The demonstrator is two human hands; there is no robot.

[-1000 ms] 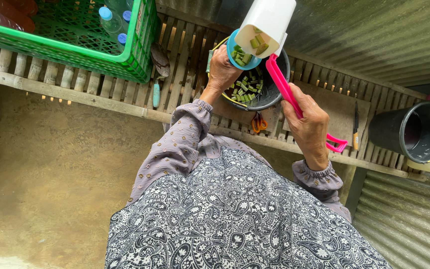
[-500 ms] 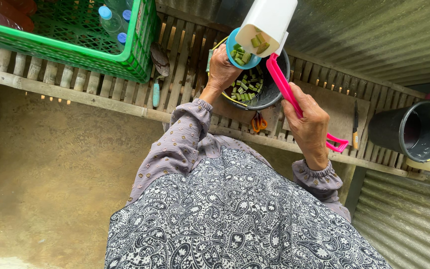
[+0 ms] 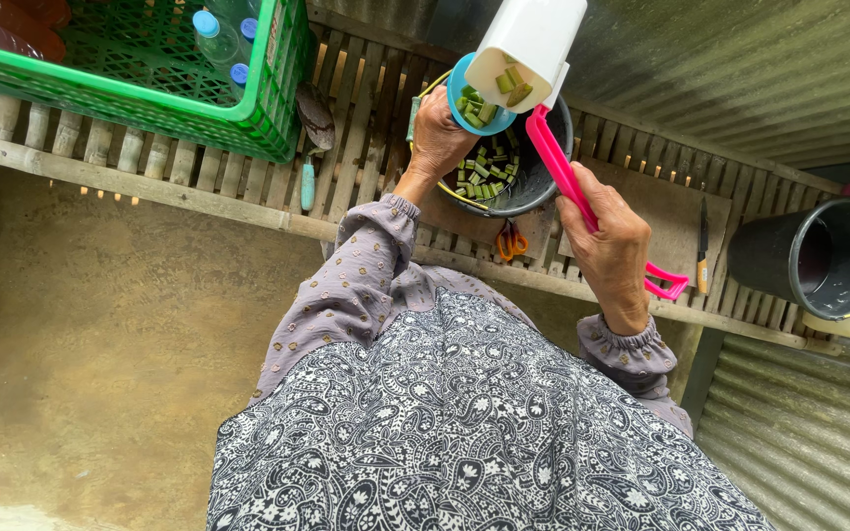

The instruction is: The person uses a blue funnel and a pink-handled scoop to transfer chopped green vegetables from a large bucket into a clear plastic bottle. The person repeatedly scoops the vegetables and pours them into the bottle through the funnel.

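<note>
green crate (image 3: pixel 150 108) with bottles, far left of both grips | dark pot (image 3: pixel 533 177) of chopped green bits under them | white scoop (image 3: pixel 528 49), pink handle clamped in right hand (image 3: pixel 612 246) | teal cup (image 3: pixel 474 98) of bits pinched by left hand (image 3: pixel 440 138)

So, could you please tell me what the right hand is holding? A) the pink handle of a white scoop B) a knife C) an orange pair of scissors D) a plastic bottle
A: the right hand grips the pink handle of the white scoop, tilted above the dark bowl of green pieces.
</note>
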